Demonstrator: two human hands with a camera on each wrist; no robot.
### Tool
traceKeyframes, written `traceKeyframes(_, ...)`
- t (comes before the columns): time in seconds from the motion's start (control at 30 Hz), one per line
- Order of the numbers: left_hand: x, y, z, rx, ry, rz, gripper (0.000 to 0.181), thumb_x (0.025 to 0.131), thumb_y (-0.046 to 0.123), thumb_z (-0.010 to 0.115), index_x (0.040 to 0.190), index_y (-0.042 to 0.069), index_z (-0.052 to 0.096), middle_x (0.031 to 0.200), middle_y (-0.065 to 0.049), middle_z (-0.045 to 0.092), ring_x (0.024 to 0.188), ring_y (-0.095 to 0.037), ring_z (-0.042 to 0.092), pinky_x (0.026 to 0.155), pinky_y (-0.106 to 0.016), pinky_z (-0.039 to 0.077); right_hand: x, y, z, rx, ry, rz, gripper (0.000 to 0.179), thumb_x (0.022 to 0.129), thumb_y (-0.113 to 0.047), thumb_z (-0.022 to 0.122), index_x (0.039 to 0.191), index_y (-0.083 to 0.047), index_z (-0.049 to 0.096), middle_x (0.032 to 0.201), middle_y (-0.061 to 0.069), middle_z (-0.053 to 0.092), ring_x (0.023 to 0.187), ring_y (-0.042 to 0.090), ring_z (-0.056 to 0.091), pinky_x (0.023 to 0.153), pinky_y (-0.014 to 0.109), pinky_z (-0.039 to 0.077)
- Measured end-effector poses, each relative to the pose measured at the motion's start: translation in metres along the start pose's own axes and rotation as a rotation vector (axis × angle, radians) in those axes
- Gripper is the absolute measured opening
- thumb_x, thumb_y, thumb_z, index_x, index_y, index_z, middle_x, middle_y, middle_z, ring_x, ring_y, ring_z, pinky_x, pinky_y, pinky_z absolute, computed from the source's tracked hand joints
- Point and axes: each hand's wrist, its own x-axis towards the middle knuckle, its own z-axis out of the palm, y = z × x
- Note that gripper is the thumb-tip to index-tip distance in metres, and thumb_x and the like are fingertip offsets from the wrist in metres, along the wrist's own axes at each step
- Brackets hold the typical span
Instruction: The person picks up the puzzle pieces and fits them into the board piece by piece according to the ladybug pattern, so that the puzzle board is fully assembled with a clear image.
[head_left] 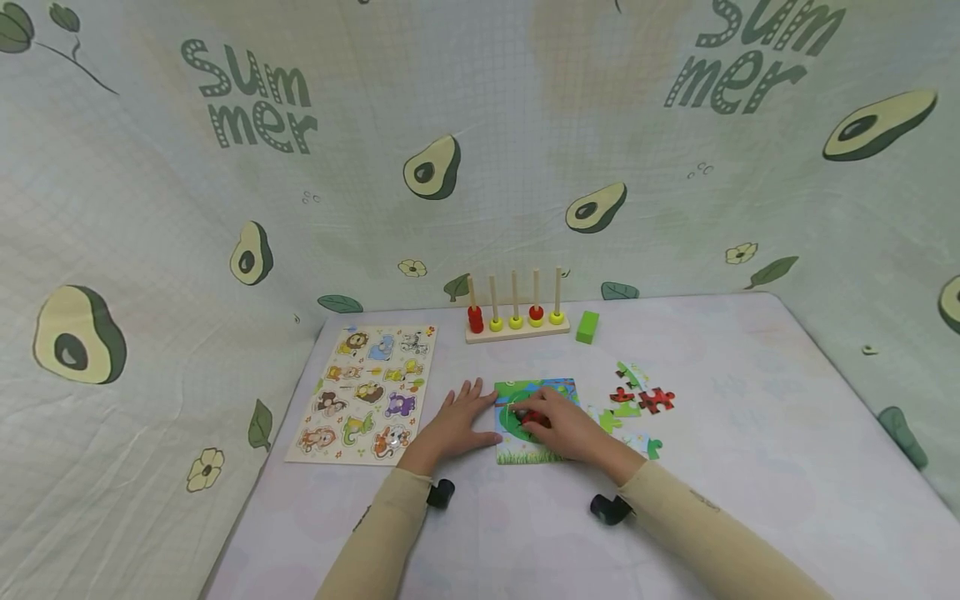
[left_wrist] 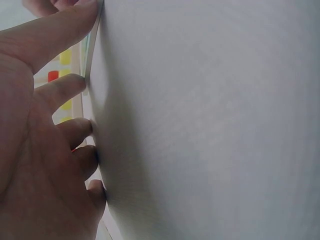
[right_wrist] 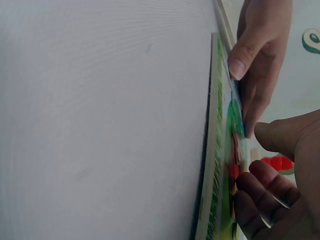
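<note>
A small picture puzzle board [head_left: 525, 457], blue above with a green grassy bottom edge, lies in front of me. My left hand [head_left: 456, 425] rests with fingers spread at its left side, thumb and fingertips at the board's edge. Over the board's middle my right hand [head_left: 566, 425] bends its fingers and thumb about a red puzzle piece [head_left: 534, 419], partly hidden by the fingers. From the right wrist view the piece [right_wrist: 237, 145] stands tilted, close over the green tree picture. Several loose puzzle pieces [head_left: 657, 401], red, green and pale, lie to the right of the board.
An animal peg puzzle [head_left: 352, 454] lies on the left. At the back stands a wooden bead counter [head_left: 517, 333] with upright pegs and red and yellow beads, a green block [head_left: 587, 327] beside it. A patterned cloth [head_left: 510, 250] hangs behind the table [head_left: 750, 467].
</note>
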Motion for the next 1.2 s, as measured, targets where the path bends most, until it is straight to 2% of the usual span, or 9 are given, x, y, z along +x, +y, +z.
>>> traceKeyframes(0.3,-0.001,0.001,-0.001,-0.004,-0.003,-0.001,0.08,0.093,0.051,0.07,0.159,0.021,0.037,0.169,-0.013,0.015,0.157,-0.03,0.005,0.127,-0.05,0.003,-0.009,0.005,-0.01,0.021,0.008,-0.017,0.033,0.102,-0.016,0.064,0.134,-0.016,0.068,0.106,0.002,0.057,0.083,0.012,0.05,0.07,0.03,0.047)
traceKeyframes(0.4,-0.001,0.001,-0.001,-0.007,-0.003,-0.001,0.08,0.093,0.051,0.07,0.159,0.021,0.037,0.169,-0.013,0.015,0.157,-0.03,0.005,0.127,-0.05,0.003,-0.013,0.007,-0.013,0.021,0.007,-0.004,0.033,0.102,-0.016,0.063,0.134,-0.016,0.067,0.107,0.002,0.058,0.084,0.012,0.05,0.072,0.031,0.047)
traceKeyframes(0.6,0.0,0.001,0.0,-0.005,-0.003,-0.004,0.081,0.092,0.051,0.071,0.16,0.021,0.037,0.169,-0.013,0.014,0.157,-0.03,0.005,0.127,-0.049,0.002,-0.022,0.012,-0.021,0.022,0.03,0.056,0.033,0.101,-0.016,0.064,0.133,-0.015,0.068,0.113,0.002,0.06,0.09,0.012,0.053,0.077,0.033,0.05)
traceKeyframes(0.77,0.0,0.002,0.0,0.001,-0.003,-0.003,0.082,0.092,0.051,0.071,0.16,0.021,0.037,0.169,-0.014,0.014,0.156,-0.031,0.005,0.127,-0.05,0.002,-0.032,0.024,-0.028,0.015,0.065,0.105,0.033,0.099,-0.015,0.066,0.132,-0.015,0.068,0.11,0.0,0.061,0.089,0.01,0.056,0.072,0.029,0.051)
traceKeyframes(1.2,0.0,0.0,0.001,0.004,-0.006,-0.005,0.081,0.093,0.052,0.069,0.16,0.021,0.036,0.169,-0.012,0.014,0.157,-0.03,0.005,0.127,-0.049,0.002,-0.064,0.056,-0.057,-0.054,0.172,0.234,0.032,0.099,-0.015,0.067,0.131,-0.013,0.068,0.108,-0.001,0.063,0.092,0.014,0.06,0.076,0.036,0.051)
